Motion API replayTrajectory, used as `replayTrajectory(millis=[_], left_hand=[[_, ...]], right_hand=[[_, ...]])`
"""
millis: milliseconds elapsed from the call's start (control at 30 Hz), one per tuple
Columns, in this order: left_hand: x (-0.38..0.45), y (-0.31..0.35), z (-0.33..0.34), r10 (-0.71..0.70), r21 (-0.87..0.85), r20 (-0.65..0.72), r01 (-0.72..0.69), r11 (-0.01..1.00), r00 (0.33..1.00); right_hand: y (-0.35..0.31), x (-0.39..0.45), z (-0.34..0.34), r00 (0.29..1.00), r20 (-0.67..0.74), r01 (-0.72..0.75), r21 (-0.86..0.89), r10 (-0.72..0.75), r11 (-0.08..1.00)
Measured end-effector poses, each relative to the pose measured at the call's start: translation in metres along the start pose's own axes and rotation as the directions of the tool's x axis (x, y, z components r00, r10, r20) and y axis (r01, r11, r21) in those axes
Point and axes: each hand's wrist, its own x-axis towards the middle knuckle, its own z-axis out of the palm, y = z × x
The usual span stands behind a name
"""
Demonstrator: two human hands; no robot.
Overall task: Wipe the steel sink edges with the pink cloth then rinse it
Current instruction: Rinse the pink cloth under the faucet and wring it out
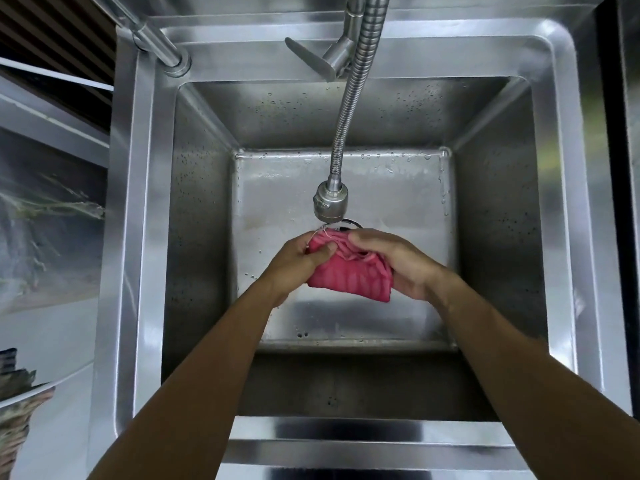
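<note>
Now both hands, the left hand (298, 261) and the right hand (398, 261), squeeze the bunched pink cloth (349, 275) between them. They hold it over the steel sink (145, 209), just below the faucet spray head (330, 201).

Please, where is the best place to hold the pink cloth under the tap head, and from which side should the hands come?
Probably at its two bunched ends, one hand from each side. The pink cloth is gathered into a short roll below the faucet head, and the left hand and right hand already clamp those ends, leaving the middle open to water.
</note>
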Motion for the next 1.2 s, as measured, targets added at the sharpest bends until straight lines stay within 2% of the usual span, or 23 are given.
replayTrajectory(millis=[100,200,300,400,500,633,733,900,1033,1133,1200], left_hand=[[0.010,0.000,0.000,-0.005,-0.074,-0.110,-0.003,0.997,0.994],[0.019,0.004,0.006,-0.021,-0.078,-0.201,0.005,0.997,0.979],[0.027,0.008,0.025,0.008,-0.040,-0.320,-0.022,0.999,0.947],[0.031,0.006,0.043,0.072,0.021,-0.393,-0.069,0.997,0.917],[0.034,0.006,0.043,0.042,0.010,-0.442,-0.042,0.999,0.896],[0.030,0.002,0.050,-0.041,-0.096,-0.417,0.001,0.995,0.908],[0.030,0.004,0.054,-0.015,-0.119,-0.432,-0.041,0.992,0.902],[0.037,0.004,0.040,-0.081,-0.191,-0.465,-0.010,0.981,0.882],[0.035,0.007,0.045,-0.061,-0.194,-0.460,-0.034,0.981,0.886],[0.036,0.006,0.034,-0.071,-0.170,-0.495,-0.016,0.985,0.866],[0.029,0.000,0.044,-0.038,-0.135,-0.478,-0.031,0.990,0.878]], right_hand=[[0.010,0.012,-0.013,0.954,-0.241,0.104,-0.294,-0.179,0.950],[0.022,0.023,-0.014,0.852,-0.358,0.241,-0.380,-0.382,0.893],[0.029,0.033,0.002,0.759,-0.385,0.297,-0.514,-0.526,0.805],[0.032,0.042,0.020,0.722,-0.399,0.222,-0.639,-0.565,0.736],[0.036,0.045,0.037,0.715,-0.435,0.145,-0.674,-0.547,0.725],[0.025,0.054,0.032,0.736,-0.420,0.088,-0.719,-0.531,0.690],[0.015,0.061,0.025,0.738,-0.460,0.059,-0.685,-0.494,0.726],[0.022,0.065,0.035,0.774,-0.299,0.123,-0.793,-0.558,0.596],[0.012,0.070,0.028,0.776,-0.365,0.087,-0.746,-0.515,0.660],[0.025,0.072,0.039,0.783,-0.274,0.140,-0.797,-0.559,0.587],[0.025,0.075,0.028,0.799,-0.268,0.120,-0.806,-0.538,0.580]])
